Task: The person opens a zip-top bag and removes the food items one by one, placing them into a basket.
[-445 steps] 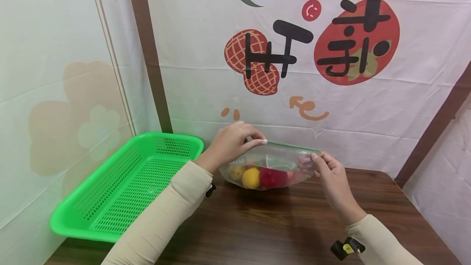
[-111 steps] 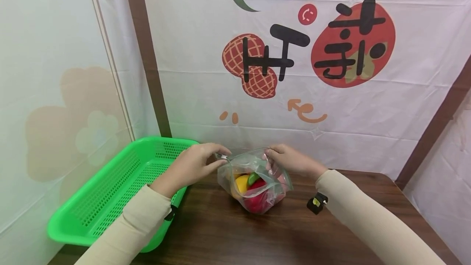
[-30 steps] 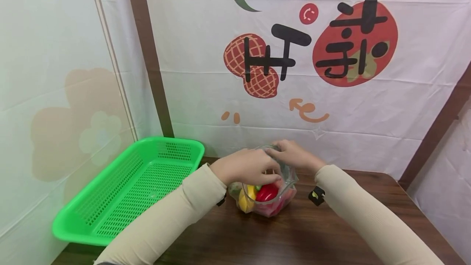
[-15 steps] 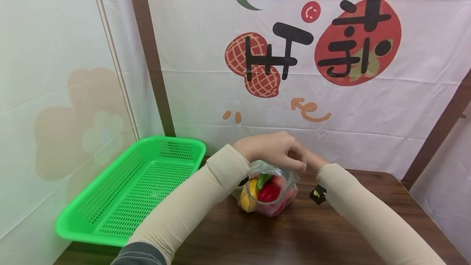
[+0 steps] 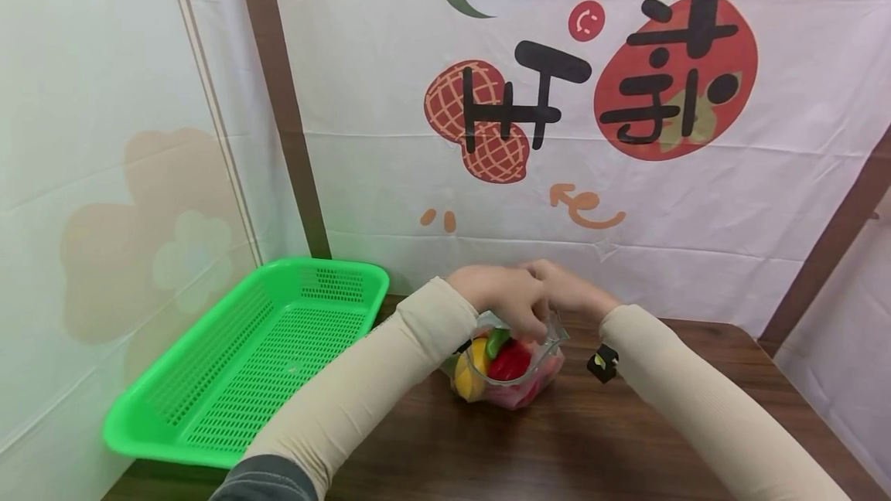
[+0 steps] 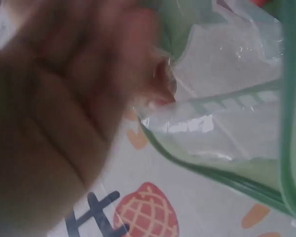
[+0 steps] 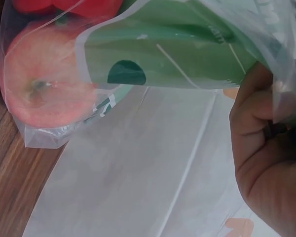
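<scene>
- The clear bag (image 5: 544, 374) is sitting on the table (image 5: 431, 447), mouth gaping; the yellow fruit (image 5: 469, 373) is lying near the front rim, so a hard tug would be risking a spill.
- My left hand (image 5: 511, 296) is hovering above the mouth; I cannot tell whether its fingers are gripping anything.
- My right hand (image 7: 266, 133) is pinching the bag's edge, fingers curled; slick plastic slipping would be letting the mouth collapse.

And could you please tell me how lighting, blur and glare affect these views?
Head view: mostly sharp, with a green cast on the cloth near the basket; left wrist view: the left hand is dark and heavily blurred, and glare sits on the bag; right wrist view: the apple is fairly clear through the bag, the right hand shaded.
</scene>
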Demonstrator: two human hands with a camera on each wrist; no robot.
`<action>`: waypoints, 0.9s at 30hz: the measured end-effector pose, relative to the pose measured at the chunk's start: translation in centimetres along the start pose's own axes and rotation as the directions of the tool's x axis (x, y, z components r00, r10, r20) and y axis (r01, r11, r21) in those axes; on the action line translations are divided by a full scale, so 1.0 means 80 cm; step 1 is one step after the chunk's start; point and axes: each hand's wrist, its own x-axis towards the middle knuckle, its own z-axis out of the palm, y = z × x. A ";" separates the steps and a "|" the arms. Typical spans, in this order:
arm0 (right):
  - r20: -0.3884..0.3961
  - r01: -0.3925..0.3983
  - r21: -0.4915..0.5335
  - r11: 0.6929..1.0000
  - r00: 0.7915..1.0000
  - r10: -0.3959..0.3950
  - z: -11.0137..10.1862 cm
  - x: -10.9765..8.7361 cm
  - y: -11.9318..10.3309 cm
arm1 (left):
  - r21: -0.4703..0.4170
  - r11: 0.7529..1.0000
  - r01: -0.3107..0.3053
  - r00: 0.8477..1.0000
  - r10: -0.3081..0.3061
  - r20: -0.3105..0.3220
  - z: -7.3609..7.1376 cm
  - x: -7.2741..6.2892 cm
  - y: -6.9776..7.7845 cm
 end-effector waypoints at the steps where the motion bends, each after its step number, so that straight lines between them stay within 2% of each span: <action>1: 0.004 -0.073 0.014 0.997 0.997 0.073 0.002 0.000 -0.011 | 0.031 0.997 0.073 0.997 -0.074 0.035 0.001 0.000 0.000; 3: 0.021 -0.157 0.015 0.988 0.987 0.156 0.003 0.002 -0.020 | 0.078 0.979 0.189 0.978 -0.195 0.074 0.005 0.000 0.002; 5: 0.021 -0.173 0.002 0.985 0.985 0.173 0.004 0.004 -0.021 | 0.137 0.961 0.239 0.964 -0.252 0.087 0.009 0.003 0.004; 7: 0.017 -0.173 -0.013 0.985 0.985 0.173 0.004 0.005 -0.019 | 0.185 0.950 0.250 0.959 -0.270 0.090 0.014 0.005 0.005; 11: 0.002 -0.172 -0.063 0.983 0.985 0.173 0.003 0.007 -0.015 | 0.283 0.931 0.230 0.959 -0.266 0.098 0.031 0.013 0.003; 13: 0.001 -0.173 -0.072 0.982 0.985 0.174 0.003 0.006 -0.016 | 0.314 0.927 0.207 0.965 -0.246 0.091 0.043 0.019 -0.001; 19: 0.005 -0.163 -0.073 0.984 0.987 0.164 0.003 0.004 -0.018 | 0.420 0.895 0.148 0.986 -0.167 0.008 0.079 0.035 -0.017; 24: 0.006 -0.142 -0.088 0.986 0.990 0.143 0.006 0.005 -0.018 | 0.508 0.850 0.137 0.989 -0.144 -0.026 0.091 0.041 -0.017; 27: 0.003 -0.133 -0.078 0.988 0.991 0.134 0.007 0.005 -0.018 | 0.537 0.833 0.135 0.990 -0.131 -0.045 0.093 0.046 -0.019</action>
